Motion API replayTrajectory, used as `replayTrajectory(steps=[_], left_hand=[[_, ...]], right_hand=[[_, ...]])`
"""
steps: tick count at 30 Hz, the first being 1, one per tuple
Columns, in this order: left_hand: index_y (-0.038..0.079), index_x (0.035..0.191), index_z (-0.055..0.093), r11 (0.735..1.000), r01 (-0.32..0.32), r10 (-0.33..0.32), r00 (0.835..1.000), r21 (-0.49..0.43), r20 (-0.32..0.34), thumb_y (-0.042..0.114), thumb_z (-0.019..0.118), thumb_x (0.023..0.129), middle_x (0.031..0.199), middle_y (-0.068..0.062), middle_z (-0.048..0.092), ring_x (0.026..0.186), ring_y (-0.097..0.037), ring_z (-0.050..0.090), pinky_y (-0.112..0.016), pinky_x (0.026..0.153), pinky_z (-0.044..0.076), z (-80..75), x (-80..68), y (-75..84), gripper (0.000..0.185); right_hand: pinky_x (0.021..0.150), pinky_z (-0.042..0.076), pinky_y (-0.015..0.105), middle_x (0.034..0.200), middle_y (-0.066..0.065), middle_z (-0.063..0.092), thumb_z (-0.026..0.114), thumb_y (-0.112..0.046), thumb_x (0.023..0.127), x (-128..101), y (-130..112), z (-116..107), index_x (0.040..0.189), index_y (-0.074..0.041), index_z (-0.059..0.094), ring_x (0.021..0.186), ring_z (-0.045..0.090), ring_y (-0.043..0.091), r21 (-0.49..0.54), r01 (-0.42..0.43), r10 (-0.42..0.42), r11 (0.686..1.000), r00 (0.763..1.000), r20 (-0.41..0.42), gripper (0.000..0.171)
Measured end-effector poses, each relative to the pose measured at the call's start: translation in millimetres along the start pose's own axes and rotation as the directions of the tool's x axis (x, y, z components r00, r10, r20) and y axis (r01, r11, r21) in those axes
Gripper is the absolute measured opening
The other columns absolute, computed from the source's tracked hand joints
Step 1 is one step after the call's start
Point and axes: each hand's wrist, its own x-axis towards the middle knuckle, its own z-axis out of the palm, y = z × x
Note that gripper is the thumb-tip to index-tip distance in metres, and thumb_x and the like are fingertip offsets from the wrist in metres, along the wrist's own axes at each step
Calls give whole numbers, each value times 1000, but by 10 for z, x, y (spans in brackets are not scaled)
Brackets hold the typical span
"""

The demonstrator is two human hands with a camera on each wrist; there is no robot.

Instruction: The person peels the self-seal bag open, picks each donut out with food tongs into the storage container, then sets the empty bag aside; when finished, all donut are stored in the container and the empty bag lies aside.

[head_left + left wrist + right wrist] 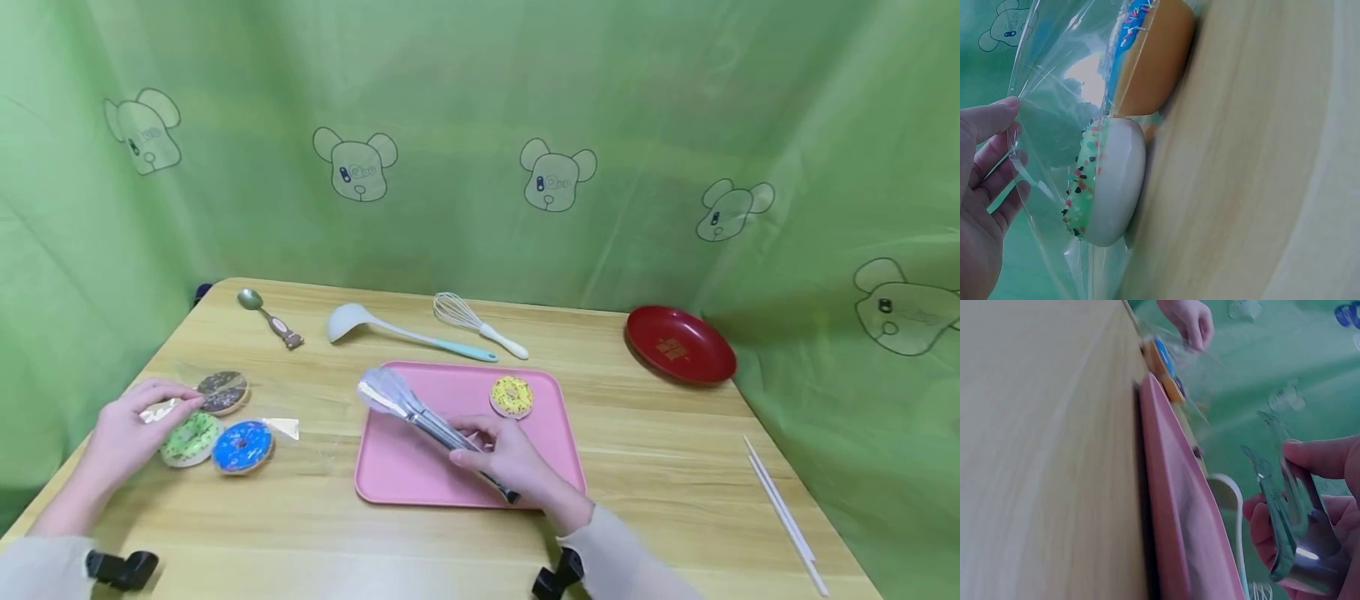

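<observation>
**Right hand on tongs over pink tray, left hand pinching doughnut bag**

We see the right hand point(510, 462) curled round a pair of clear-tipped metal tongs point(420, 421), thumb and fingers wrapped on the handle end. The tongs lie diagonally above the pink tray point(390, 475), tips pointing to the tray's far left corner; right wrist view shows the two arms slightly apart. A yellow-iced doughnut point(512, 396) sits on the tray near its far edge, apart from the tong tips.

The left hand point(131, 433) pinches the edge of a clear plastic bag point(281, 427) between thumb and fingers; left wrist view confirms the film caught at the fingertips point(999, 112). Three doughnuts lie in or on the bag, touching each other: chocolate-iced point(222, 391) at the back, green-iced with sprinkles point(191, 438) in front left, blue-iced with sprinkles point(242, 447) in front right. We cannot tell whether the chocolate one is inside the film.

Along the far side of the wooden table point(660, 467): a metal spoon with a brown figure handle point(272, 318), a white ladle with a light blue handle point(397, 332), a whisk with a white handle point(476, 323). A red plate point(678, 344) with a gold mark in the middle sits at the far right; we can't read the mark. White chopsticks point(783, 512) lie near the right edge. The green backdrop carries outline bear-head prints point(356, 165); the small lettering on them is too small to read.
</observation>
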Motion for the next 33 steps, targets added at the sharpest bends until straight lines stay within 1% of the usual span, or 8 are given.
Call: replayTrajectory(steps=[2, 5, 9, 16, 19, 24, 28, 33], left_hand=[[6, 102, 67, 1000, 5, -5, 1000, 0, -1, 27, 63, 90, 98, 13, 57, 94, 13, 39, -67, 89, 29, -9, 7, 5, 25], [6, 102, 67, 1000, 11, -11, 1000, -1, 2, 28, 63, 89, 98, 13, 57, 94, 13, 38, -67, 88, 29, -12, 12, 12, 26], [6, 102, 67, 1000, 6, -6, 1000, -2, 5, 28, 63, 90, 99, 13, 57, 94, 13, 38, -68, 88, 29, -8, 16, 13, 26], [5, 102, 67, 1000, 6, -6, 1000, -8, 1, 27, 64, 89, 98, 16, 56, 94, 14, 38, -68, 88, 28, -9, 7, 8, 25], [5, 102, 66, 1000, 9, -9, 1000, -4, 4, 27, 63, 90, 99, 15, 56, 94, 14, 37, -68, 88, 28, -9, 4, 12, 25], [5, 102, 66, 1000, 11, -11, 1000, -7, 7, 28, 63, 90, 99, 13, 56, 94, 14, 37, -69, 88, 28, -1, 6, 12, 26], [6, 101, 67, 1000, 15, -15, 1000, -8, 1, 27, 63, 90, 98, 10, 58, 94, 13, 38, -67, 89, 29, 10, 8, 7, 25], [7, 100, 68, 1000, 1, -1, 1000, 14, -13, 26, 65, 88, 97, 4, 60, 93, 12, 40, -65, 88, 32, 17, 24, 8, 22]], right_hand=[[63, 47, 24, 90, 1, 62, 75, -18, 78, 43, -30, 88, 116, -9, 63, 77, 53, 17, -19, 20, -19, 1000, 999, 34, 41], [60, 45, 23, 87, -1, 61, 75, -17, 77, 97, -63, 208, 113, -9, 65, 74, 52, 15, -37, 24, -21, 999, 997, 71, 38], [58, 43, 22, 85, -3, 60, 75, -16, 76, 166, -95, 337, 110, -10, 66, 71, 50, 14, -59, 2, 4, 998, 996, 94, 36], [61, 42, 25, 82, -4, 60, 75, -12, 75, 279, -196, 505, 107, -10, 67, 71, 50, 15, -102, -19, 33, 995, 990, 139, 33], [63, 43, 25, 81, -5, 60, 74, -10, 75, 322, -231, 569, 105, -9, 67, 71, 51, 14, -109, -36, 52, 993, 988, 147, 31], [60, 43, 25, 79, -4, 59, 75, -8, 73, 379, -279, 662, 104, -8, 67, 68, 51, 13, -89, -42, 57, 995, 983, 174, 32], [58, 43, 24, 78, -4, 59, 76, -12, 72, 415, -302, 709, 103, -9, 67, 66, 51, 12, -86, -33, 51, 996, 976, 214, 33], [62, 44, 22, 77, -5, 61, 77, -15, 71, 473, -326, 737, 104, -8, 68, 67, 52, 10, -79, -9, 28, 997, 967, 254, 35]])
